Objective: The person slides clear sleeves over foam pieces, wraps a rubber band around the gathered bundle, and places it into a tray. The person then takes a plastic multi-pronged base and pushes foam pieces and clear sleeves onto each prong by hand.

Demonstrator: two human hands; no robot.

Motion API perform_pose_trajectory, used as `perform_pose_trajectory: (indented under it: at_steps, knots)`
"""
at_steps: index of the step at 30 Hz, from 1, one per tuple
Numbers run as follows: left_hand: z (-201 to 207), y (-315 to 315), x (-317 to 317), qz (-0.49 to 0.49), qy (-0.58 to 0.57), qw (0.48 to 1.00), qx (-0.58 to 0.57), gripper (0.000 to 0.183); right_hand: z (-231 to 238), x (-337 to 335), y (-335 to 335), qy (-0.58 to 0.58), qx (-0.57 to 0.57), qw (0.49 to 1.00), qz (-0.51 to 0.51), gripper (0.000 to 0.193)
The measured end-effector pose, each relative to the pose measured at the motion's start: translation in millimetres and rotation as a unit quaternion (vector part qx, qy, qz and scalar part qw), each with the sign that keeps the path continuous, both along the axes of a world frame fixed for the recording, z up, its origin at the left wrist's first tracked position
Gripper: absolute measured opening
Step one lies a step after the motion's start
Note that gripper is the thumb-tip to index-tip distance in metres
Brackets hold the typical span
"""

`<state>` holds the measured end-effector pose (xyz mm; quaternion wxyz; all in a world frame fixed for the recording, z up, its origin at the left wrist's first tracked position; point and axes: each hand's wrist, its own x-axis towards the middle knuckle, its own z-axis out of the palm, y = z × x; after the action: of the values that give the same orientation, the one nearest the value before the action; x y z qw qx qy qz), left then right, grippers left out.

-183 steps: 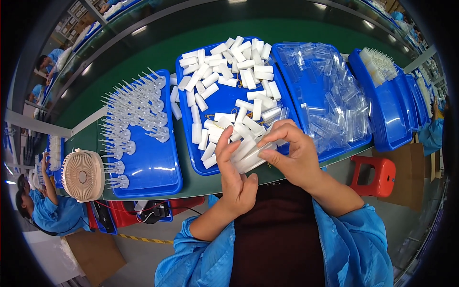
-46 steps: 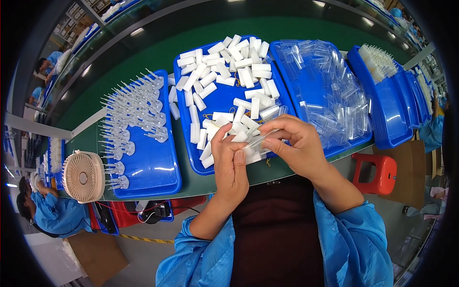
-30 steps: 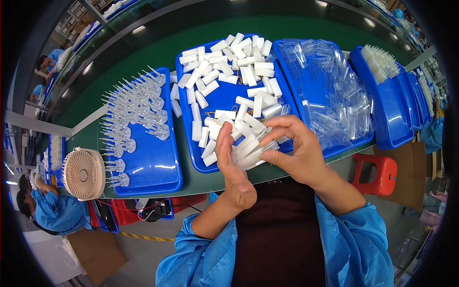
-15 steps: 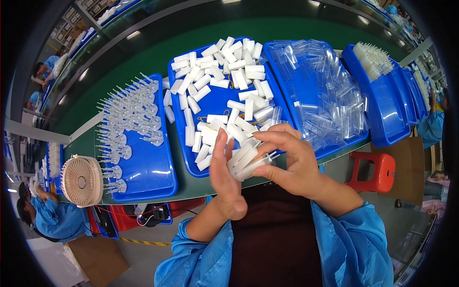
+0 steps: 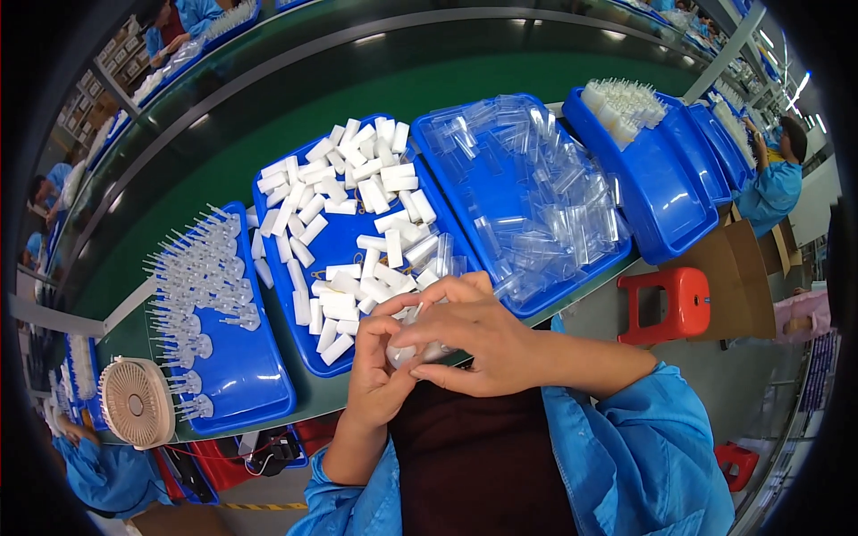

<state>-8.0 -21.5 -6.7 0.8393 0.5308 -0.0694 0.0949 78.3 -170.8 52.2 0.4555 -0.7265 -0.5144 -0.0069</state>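
Note:
My left hand (image 5: 375, 366) and my right hand (image 5: 478, 339) come together in front of the trays, their fingers closed around a clear plastic part (image 5: 402, 354). Only its rounded lower end and a bit of white between the fingers show; the rest is covered. Just beyond my hands, the middle blue tray (image 5: 315, 355) holds many white rectangular blocks (image 5: 308, 205). Among these blocks lie some yellowish bands and a few clear tubes (image 5: 444, 255).
To the left, a blue tray (image 5: 259, 389) bears clear pronged parts (image 5: 192, 277); a beige fan (image 5: 137, 402) stands beside it. Clear sleeves (image 5: 572, 210) fill another blue tray (image 5: 487, 214). Farther right are stacked blue trays (image 5: 666, 201) and a red stool (image 5: 666, 304). Co-workers sit around.
My left hand has gone from flat and outstretched to curled around the clear plastic part. My right hand has closed over it, hiding most of it. The view has shifted, moving the trays left.

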Motion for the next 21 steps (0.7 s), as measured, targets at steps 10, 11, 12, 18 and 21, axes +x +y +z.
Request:
perform_pose_trajectory:
  at_steps: [10, 11, 12, 18, 21]
  knots:
    - [4.7, 1.9, 1.9, 0.054, 0.046, 0.994, -0.079, 0.032, 19.2, 118.0, -58.7, -0.257, -0.295, 0.854, -0.343, 0.033]
    - [4.9, 1.7, 1.9, 0.056, 0.045, 0.994, -0.079, 0.032, 15.4, 131.6, -64.5, -0.258, -0.294, 0.854, -0.342, 0.033]
    - [4.1, 1.2, 3.2, 0.062, 0.051, 0.994, -0.077, 0.034, 11.7, 142.9, -70.6, -0.256, -0.377, 0.81, -0.368, 0.034]
    - [5.3, 3.3, 3.1, 0.075, 0.068, 0.992, -0.082, 0.026, -7.5, 159.9, -65.0, -0.254, -0.493, 0.746, -0.369, 0.033]
    - [5.0, 2.5, 2.9, 0.111, 0.069, 0.99, -0.055, 0.028, -3.6, 159.4, -52.7, -0.261, -0.484, 0.762, -0.341, 0.027]
